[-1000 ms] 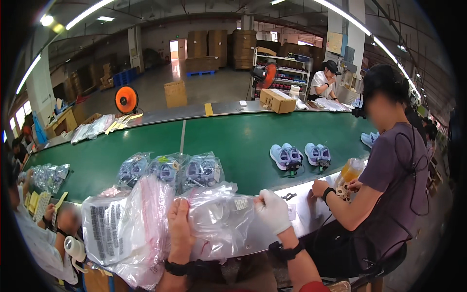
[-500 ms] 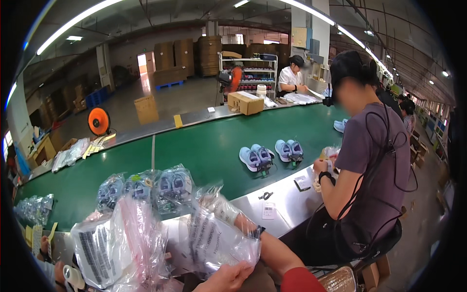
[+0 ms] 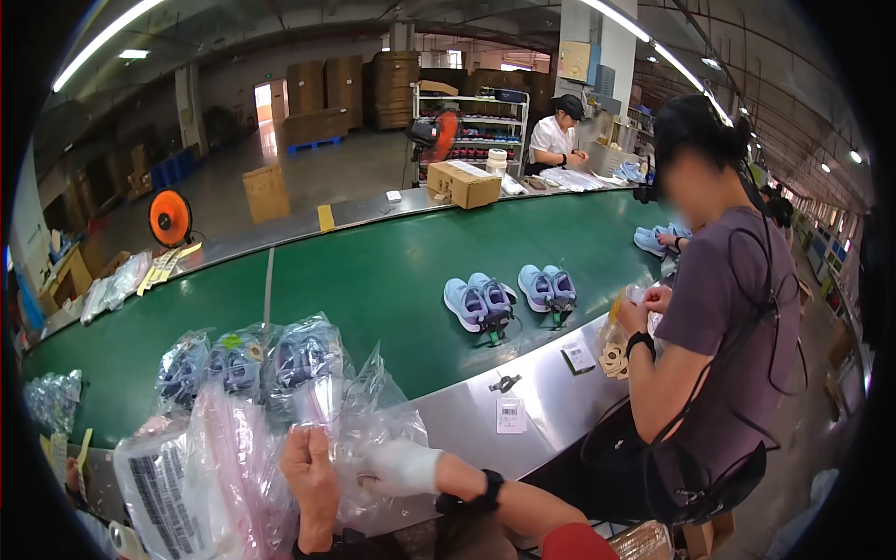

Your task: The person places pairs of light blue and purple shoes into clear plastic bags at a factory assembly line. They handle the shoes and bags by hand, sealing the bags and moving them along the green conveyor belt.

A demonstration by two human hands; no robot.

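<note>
My left hand is closed, fingers pinched on the upper part of a clear plastic bag. Reaching in from the right, my right hand has a white covering and sits inside or behind the bag film; its fingers cannot be made out. Against my left hand lies a stack of clear bags with pinkish edges. Left of that is a white packet with printed lines. Just beyond my hands, light blue shoes in clear bags rest on the green belt.
Two pairs of unbagged light blue shoes stand on the belt. A white tag and a small dark clip lie on the metal ledge. A co-worker works close at right. A carton sits across the belt.
My left hand has moved from the bag's lower end up and left to its upper part. The bag's printed side no longer faces me, and my right hand's white covering shows more.
</note>
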